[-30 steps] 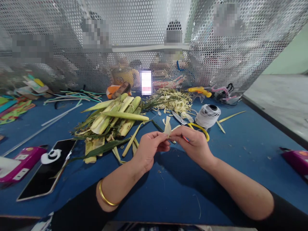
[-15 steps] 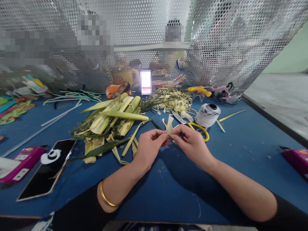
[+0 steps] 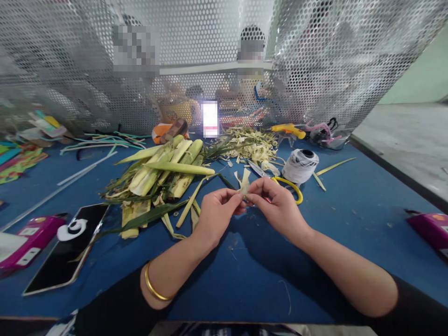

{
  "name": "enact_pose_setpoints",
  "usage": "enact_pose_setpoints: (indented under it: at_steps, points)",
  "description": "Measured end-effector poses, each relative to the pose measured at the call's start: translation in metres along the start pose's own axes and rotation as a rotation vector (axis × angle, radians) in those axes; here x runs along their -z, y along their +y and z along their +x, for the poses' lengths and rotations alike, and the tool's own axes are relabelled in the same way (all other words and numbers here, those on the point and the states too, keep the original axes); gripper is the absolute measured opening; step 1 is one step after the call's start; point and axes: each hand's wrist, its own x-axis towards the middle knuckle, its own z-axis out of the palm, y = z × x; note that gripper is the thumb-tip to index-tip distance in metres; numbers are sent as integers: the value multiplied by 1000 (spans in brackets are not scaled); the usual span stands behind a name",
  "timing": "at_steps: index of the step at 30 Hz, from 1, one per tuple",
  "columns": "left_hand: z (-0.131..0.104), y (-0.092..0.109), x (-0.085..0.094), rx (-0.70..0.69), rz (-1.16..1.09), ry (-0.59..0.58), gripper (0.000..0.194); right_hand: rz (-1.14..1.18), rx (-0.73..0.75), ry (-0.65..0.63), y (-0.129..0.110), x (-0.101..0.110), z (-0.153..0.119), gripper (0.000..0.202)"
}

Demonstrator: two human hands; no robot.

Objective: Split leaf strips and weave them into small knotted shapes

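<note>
- The landmark was the white, drum-shaped spool of thread with a dark core (image 3: 301,167), which stood on the matte blue surface (image 3: 262,284).
- A pale cream, forked piece of thin plant husk (image 3: 244,181) was held left of the spool and a little nearer the person.
- The bare left hand (image 3: 219,210) had its thumb and fingers pinched together on the piece's lower end, on the side farther from the spool.
- The bare right hand (image 3: 280,203) pinched the same end from the spool's side, its fingertips close beside the left ones.
- The husk's long axis ran up and away from both sets of fingers, its two tips splayed in a V; neither hand was clearly nearer to it. The pinched base was mostly covered, so any fold or tie there could not be told.
- Yellow-handled metal scissors (image 3: 294,188) lay just in front of the spool, blades pointing away to its left.
- Farther left of the spool lay a heap of long, yellow-green husks (image 3: 175,167); shredded pale strips (image 3: 254,143) were piled beyond it, to the left.
</note>
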Motion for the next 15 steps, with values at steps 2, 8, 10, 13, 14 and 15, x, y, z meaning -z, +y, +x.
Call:
enact_pose_setpoints:
  at_steps: [2,8,10,13,14,15]
  points:
    - [0,0,0,32,-29,4,20,-57,72,-9,1,1,0,6]
    - [2,-3,1,119,-149,-51,24,-236,286,-74,4,6,1,11]
    - [2,-3,2,123,-159,-52,22,-253,288,-67,4,6,1,14]
    - [1,-2,1,103,-151,-29,18,-234,269,-47,2,5,1,13]
    - [1,-2,1,91,-140,-22,17,-216,255,-37,2,5,1,12]
    - [1,-2,1,77,-126,-16,17,-195,233,-28,2,4,1,11]
